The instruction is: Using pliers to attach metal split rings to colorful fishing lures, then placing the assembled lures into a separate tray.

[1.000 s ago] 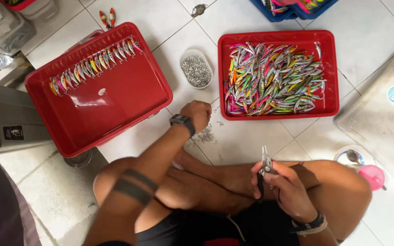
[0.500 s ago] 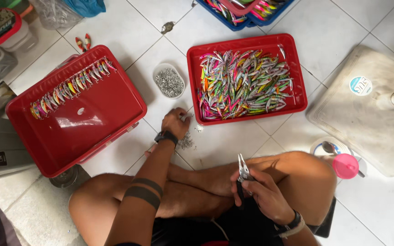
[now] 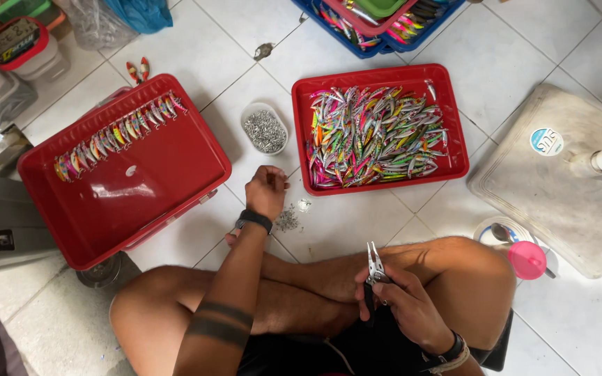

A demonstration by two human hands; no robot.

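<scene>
Roughly, from left to right:
Left tray: red tray (image 3: pixel 168 181) with a row of coloured lures (image 3: pixel 116 134) along its far edge.
Left hand: left hand (image 3: pixel 266 191) loosely curled, fingertips down at a small pile of metal rings (image 3: pixel 288 220) on the tile; grasp unclear.
Bowl: ring bowl (image 3: pixel 265 129) just beyond it.
Right hand: right hand (image 3: pixel 402 306) clenched on pliers (image 3: pixel 374 263) above the crossed legs.
Pliers: slim, metal, long axis upright, tips pointing away toward the lure tray (image 3: pixel 454 122).

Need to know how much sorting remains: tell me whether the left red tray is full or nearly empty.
Nearly empty. The left red tray holds one row of lures along its far edge; the rest shows bare red bottom.
</scene>
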